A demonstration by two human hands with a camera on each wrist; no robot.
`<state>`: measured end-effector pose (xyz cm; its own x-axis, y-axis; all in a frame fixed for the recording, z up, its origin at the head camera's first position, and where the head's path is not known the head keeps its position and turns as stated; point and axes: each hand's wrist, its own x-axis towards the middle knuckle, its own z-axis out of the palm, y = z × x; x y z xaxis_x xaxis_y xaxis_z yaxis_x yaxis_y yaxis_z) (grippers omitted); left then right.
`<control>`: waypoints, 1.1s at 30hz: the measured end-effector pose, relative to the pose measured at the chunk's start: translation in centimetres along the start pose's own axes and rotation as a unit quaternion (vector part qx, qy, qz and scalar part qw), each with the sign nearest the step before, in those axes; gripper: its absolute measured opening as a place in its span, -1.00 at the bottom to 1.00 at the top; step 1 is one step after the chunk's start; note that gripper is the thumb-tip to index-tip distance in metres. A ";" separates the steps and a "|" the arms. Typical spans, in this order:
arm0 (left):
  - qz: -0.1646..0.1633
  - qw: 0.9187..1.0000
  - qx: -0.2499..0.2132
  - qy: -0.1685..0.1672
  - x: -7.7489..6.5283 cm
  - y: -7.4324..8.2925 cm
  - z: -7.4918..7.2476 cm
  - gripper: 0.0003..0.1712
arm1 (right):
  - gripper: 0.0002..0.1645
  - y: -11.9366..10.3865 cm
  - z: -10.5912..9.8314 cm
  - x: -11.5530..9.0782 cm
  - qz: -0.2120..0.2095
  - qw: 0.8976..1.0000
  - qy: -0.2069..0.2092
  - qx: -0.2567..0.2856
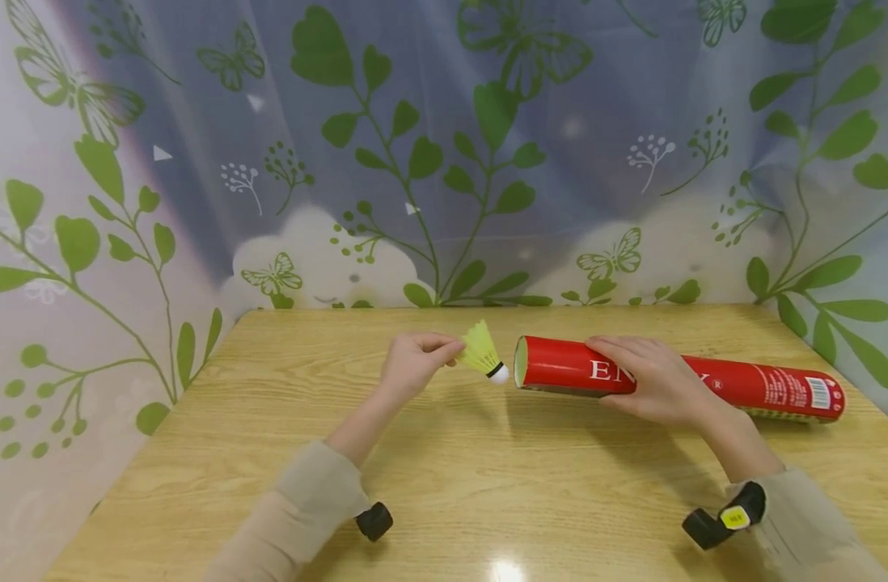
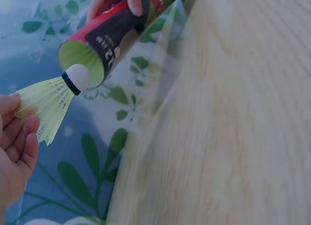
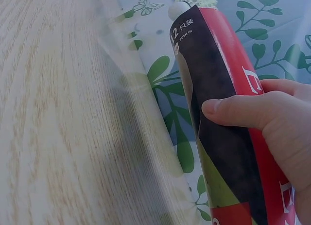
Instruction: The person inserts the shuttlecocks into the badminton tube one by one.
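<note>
My left hand (image 1: 417, 362) pinches a yellow shuttlecock (image 1: 480, 349) by the rim of its skirt. Its white cork (image 2: 77, 77) with a dark band points at the mouth of a red shuttlecock tube (image 1: 560, 364), close in front of the opening. My right hand (image 1: 655, 380) grips the tube around its middle, thumb (image 3: 233, 111) along the dark printed side and fingers over the top. The tube lies roughly level, its open end facing left. In the left wrist view the inside looks yellow-green. The tube's lettering is partly hidden under my right hand.
Beneath both hands is a light wood-grain table (image 1: 444, 485). A curtain (image 1: 444, 162) printed with green leaves and butterflies hangs behind its back edge and along the sides. Black wrist cameras (image 1: 374, 521) sit at both cuffs.
</note>
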<state>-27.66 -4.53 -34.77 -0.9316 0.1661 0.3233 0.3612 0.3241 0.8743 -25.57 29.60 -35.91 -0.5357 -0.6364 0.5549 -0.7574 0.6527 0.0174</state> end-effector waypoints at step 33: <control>0.111 0.990 0.066 -0.050 -1.4 0.2 5.1 -0.85 | -0.02 0.1 -0.1 -0.1 0.013 1.000 -0.001 0.001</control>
<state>-26.13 0.05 -36.91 -0.8226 0.3367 0.4582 0.5645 0.3877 0.7287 -25.56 29.74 -35.84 -0.5570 -0.6198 0.5528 -0.7437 0.6685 0.0000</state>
